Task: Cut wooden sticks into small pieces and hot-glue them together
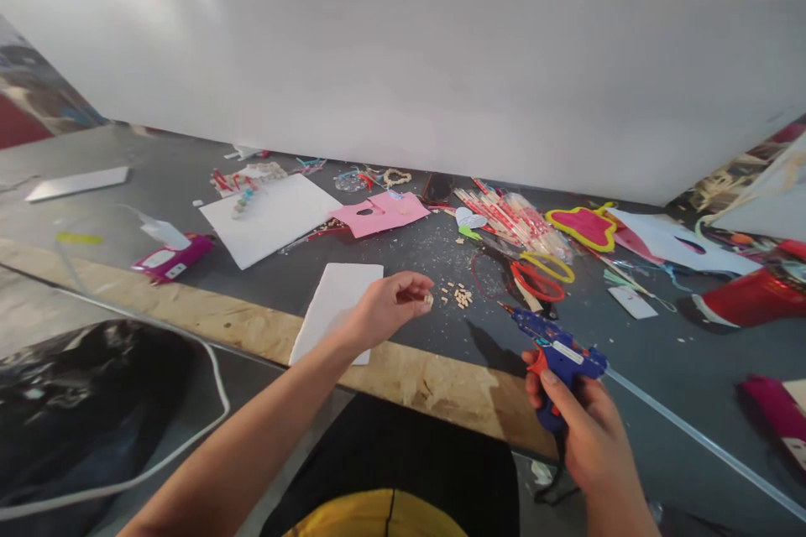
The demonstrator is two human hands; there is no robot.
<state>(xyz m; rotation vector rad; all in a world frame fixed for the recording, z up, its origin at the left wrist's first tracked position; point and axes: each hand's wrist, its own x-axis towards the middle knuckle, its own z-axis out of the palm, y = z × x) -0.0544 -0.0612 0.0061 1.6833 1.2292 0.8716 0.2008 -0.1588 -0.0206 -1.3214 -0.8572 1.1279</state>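
My right hand (583, 411) is wrapped round a blue hot glue gun (560, 348), its fingers by the orange trigger and its nozzle aimed left. A long clear glue stick (698, 436) sticks out of the gun's back end. My left hand (394, 302) pinches a small pale wooden piece (429, 299) between thumb and fingertips. To the right of those fingertips lies a small pile of short wooden pieces (463, 296) on the dark table. A white foam board (340, 298) rests partly under my left wrist.
Scissors with red handles (538, 281) lie beyond the gun. Packets of red and white sticks (516, 218), a pink cut-out sheet (381, 214) and a white board (270, 214) lie farther back. A red can (752, 298) lies at right. A purple power strip (173, 258) sits left. A white panel (403, 75) stands behind.
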